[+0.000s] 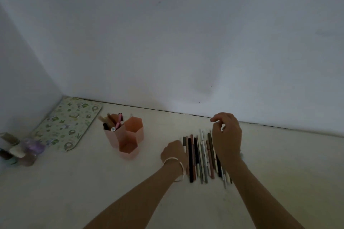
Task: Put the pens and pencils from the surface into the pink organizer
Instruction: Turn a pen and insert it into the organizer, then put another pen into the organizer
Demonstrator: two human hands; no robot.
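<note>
The pink organizer [128, 136] has three hexagonal cups; its back-left cup holds several pens [112, 121], and the other two look empty. A row of several pens and pencils [200, 156] lies side by side on the pale surface to the right of it. My left hand [175, 151], with a bangle on the wrist, rests at the left end of the row, fingers curled down on the outermost pens; its grip is hidden. My right hand [226, 136] hovers over the row's right side, fingers loosely bent and apart, holding nothing that I can see.
A floral-patterned board [68, 122] lies in the back-left corner against the wall. Small bottles and jars [17, 149] stand at the far left edge. The wall runs close behind the pens.
</note>
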